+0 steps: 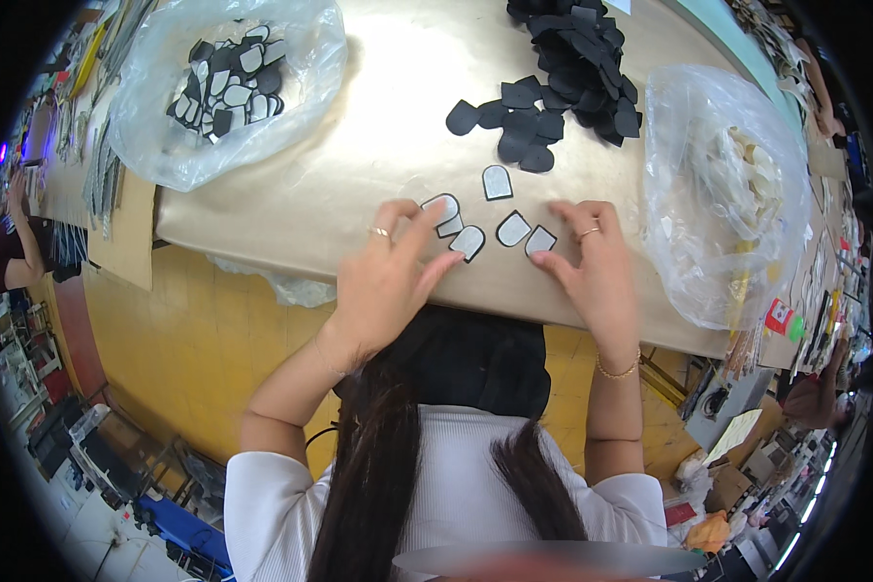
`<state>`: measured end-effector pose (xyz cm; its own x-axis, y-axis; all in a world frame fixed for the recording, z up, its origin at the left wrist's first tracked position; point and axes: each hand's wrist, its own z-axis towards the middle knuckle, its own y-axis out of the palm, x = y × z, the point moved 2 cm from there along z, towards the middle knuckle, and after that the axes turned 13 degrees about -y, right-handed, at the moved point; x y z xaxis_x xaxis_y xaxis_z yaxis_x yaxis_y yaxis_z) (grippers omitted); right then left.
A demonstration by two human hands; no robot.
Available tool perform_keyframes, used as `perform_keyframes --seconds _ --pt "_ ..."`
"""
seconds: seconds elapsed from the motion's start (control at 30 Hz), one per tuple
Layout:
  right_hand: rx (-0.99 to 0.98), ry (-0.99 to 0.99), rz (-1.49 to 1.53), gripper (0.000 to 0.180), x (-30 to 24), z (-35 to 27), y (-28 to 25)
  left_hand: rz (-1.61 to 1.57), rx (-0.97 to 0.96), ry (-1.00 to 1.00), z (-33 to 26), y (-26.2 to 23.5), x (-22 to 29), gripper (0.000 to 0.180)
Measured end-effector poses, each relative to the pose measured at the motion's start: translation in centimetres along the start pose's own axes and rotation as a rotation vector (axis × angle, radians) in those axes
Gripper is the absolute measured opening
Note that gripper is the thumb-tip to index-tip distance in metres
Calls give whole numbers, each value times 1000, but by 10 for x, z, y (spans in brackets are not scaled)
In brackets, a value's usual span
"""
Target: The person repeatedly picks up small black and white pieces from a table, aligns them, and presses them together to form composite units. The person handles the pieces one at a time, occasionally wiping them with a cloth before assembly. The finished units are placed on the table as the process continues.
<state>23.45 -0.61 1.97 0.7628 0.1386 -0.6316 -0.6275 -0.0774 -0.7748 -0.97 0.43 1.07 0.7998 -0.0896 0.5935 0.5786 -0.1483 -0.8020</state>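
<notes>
Several small black arch-shaped pieces with light grey patches on top lie near the table's front edge. My left hand (386,264) is over the left ones. Its index fingertip is at an upper patched piece (443,206), and its thumb meets a lower patched piece (468,242); the fingers are apart. On the other side, my right hand (597,267) has its thumb at the edge of a patched piece (541,239), index finger raised away from it. Between the hands lie a tilted patched piece (513,229) and, farther back, an upright one (497,182).
A heap of plain black pieces (582,63) spreads at the back. A clear plastic bag (306,58) of patched pieces sits far left. Another clear bag (679,194) with pale pieces stands at the right, a red-and-green container (784,318) beyond it.
</notes>
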Motion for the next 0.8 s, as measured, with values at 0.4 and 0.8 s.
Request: perform_keyframes --seconds 0.4,0.8 --pt "-75 -115 89 35 -17 21 14 -73 -125 -207 18 14 18 49" --pt "-146 -238 0 35 -15 78 11 -353 -101 -265 36 -20 -6 46"
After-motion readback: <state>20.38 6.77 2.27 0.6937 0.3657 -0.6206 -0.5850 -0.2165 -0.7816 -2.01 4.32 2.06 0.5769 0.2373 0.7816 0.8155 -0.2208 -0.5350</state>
